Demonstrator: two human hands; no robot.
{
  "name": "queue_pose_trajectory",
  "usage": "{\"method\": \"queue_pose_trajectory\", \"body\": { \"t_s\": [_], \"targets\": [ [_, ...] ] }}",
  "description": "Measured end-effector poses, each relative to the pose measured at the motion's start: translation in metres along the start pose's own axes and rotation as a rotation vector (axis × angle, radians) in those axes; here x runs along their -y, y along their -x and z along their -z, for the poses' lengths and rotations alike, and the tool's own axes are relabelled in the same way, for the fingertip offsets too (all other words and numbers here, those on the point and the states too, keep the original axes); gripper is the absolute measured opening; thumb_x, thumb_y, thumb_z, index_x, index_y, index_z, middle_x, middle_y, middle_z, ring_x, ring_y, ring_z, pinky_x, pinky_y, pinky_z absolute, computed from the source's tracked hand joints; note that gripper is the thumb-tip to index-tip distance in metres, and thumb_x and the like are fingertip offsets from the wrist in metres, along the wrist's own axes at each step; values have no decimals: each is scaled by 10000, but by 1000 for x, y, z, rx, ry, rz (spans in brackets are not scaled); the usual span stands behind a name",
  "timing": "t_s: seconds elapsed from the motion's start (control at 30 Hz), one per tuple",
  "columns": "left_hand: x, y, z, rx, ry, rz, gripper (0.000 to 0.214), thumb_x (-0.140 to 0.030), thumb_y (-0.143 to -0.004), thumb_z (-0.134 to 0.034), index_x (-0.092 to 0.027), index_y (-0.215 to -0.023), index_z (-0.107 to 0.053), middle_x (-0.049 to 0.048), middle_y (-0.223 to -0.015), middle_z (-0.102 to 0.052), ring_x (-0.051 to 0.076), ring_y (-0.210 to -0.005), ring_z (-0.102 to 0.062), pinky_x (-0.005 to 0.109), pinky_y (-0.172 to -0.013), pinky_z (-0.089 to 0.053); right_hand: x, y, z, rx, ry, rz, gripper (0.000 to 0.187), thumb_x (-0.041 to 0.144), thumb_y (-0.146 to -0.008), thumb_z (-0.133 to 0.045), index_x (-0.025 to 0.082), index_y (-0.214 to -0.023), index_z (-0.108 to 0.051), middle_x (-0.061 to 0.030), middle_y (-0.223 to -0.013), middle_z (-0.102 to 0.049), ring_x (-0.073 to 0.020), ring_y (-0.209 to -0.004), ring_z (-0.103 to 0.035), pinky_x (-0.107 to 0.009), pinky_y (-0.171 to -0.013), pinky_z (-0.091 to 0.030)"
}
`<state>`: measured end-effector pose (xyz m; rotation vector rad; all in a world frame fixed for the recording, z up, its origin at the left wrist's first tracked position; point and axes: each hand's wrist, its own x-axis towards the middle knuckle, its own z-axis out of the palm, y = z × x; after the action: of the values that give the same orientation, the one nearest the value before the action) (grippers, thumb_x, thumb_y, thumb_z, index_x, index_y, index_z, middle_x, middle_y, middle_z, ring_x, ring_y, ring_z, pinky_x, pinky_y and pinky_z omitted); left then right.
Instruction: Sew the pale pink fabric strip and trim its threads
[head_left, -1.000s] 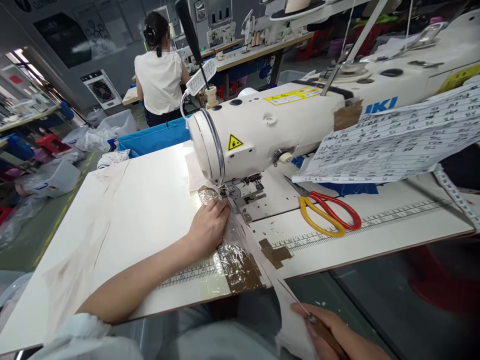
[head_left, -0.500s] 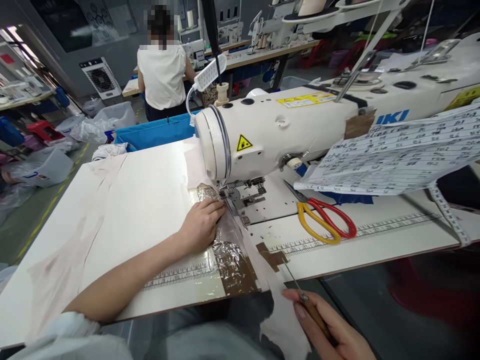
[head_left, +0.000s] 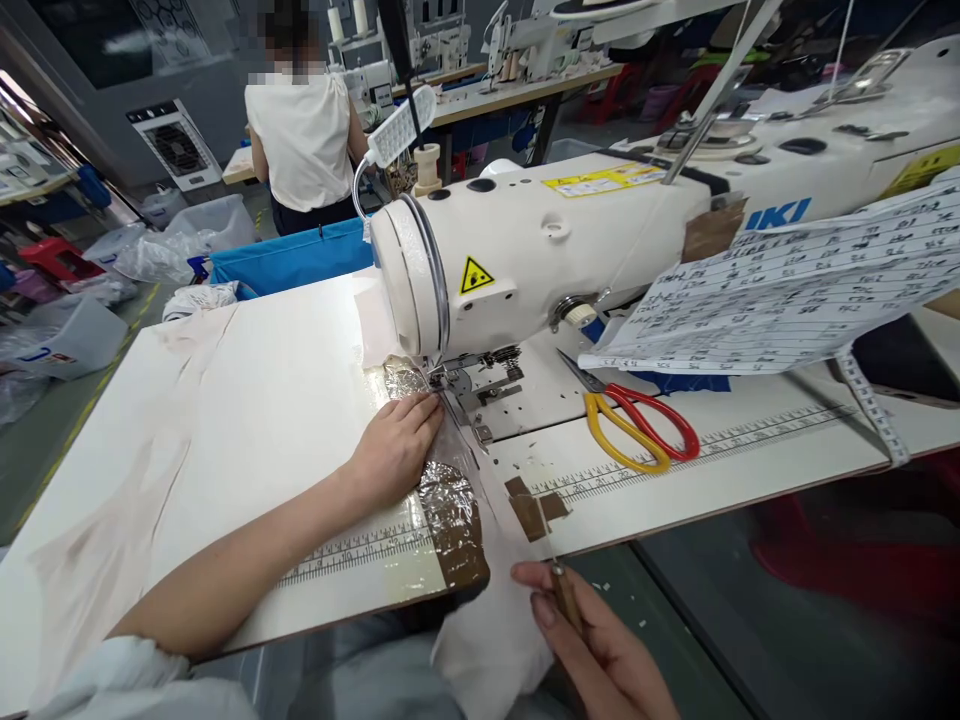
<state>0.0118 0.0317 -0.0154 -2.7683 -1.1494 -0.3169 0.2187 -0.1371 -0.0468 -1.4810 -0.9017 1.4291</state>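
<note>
My left hand (head_left: pixel 396 446) lies flat beside the presser foot of a white sewing machine (head_left: pixel 517 235), fingers stretched over the edge of a pale pink cloth (head_left: pixel 491 625) and the shiny tape beneath. From the needle area this cloth runs toward me and hangs over the table's front edge. In my right hand (head_left: pixel 600 650) is an awl (head_left: pixel 566 598) with a wooden handle and a thin metal spike, its fingers closed around the handle next to the hanging cloth. Whether those fingers also pinch the cloth, I cannot tell.
Scissors (head_left: pixel 637 425) with red and yellow handles lie right of the needle plate. A written paper sheet (head_left: pixel 780 290) and a tape measure (head_left: pixel 874 410) are farther right. More pale cloth (head_left: pixel 105 530) lies on the left. A person (head_left: pixel 300 150) sits beyond the blue cloth bin (head_left: pixel 292 260).
My right hand has moved left with the awl, whose spike now points more upright. The hanging cloth has shifted left across the brown tape. The whole view has shifted slightly; my left hand stays by the needle.
</note>
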Motion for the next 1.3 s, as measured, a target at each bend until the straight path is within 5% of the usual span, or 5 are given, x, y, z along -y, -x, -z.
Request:
{"method": "queue_pose_trajectory", "body": {
  "t_s": [0.2,0.37,0.63,0.93,1.3],
  "targets": [
    [-6,-5,1,12,-57,57,368,-86,-936,-379,-73,-1270,-532,166,-1305,-566,285,-1220,-493,437,-927,-499,17,-19,0,-145,380,297,336,446,-920,-523,217,-1125,-659,-78,-1094,-727,-205,-959,-686,-208,-759,-552],
    [-1,-12,-1,-29,-49,86,303,-94,-941,-406,-52,-1185,-581,171,-1176,-590,273,-1071,-528,413,-849,-533,35,-33,-10,-107,527,487,288,385,-958,-454,191,-1067,-639,-82,-968,-745,-175,-833,-704,-197,-681,-545],
    [9,-9,0,-118,143,-49,301,-13,-883,-420,-65,-1112,-609,138,-1068,-619,237,-989,-532,400,-858,-552,41,-37,-14,-87,592,538,233,324,-982,-425,192,-1050,-605,-81,-920,-731,-162,-757,-684,-206,-642,-528],
    [6,-9,-2,-77,59,68,331,-60,-918,-380,-91,-1189,-567,152,-1156,-582,267,-1071,-513,435,-838,-541,35,-47,-22,-154,662,651,272,292,-975,-412,196,-1157,-590,-104,-999,-729,-225,-893,-702,-276,-696,-559],
    [10,-7,-2,-129,162,-46,277,-77,-932,-401,-98,-1106,-615,124,-1082,-626,232,-985,-549,387,-826,-539,45,-55,-28,-160,716,680,266,239,-955,-419,180,-1148,-594,-94,-1005,-732,-225,-854,-704,-291,-694,-555]
  ]
}}
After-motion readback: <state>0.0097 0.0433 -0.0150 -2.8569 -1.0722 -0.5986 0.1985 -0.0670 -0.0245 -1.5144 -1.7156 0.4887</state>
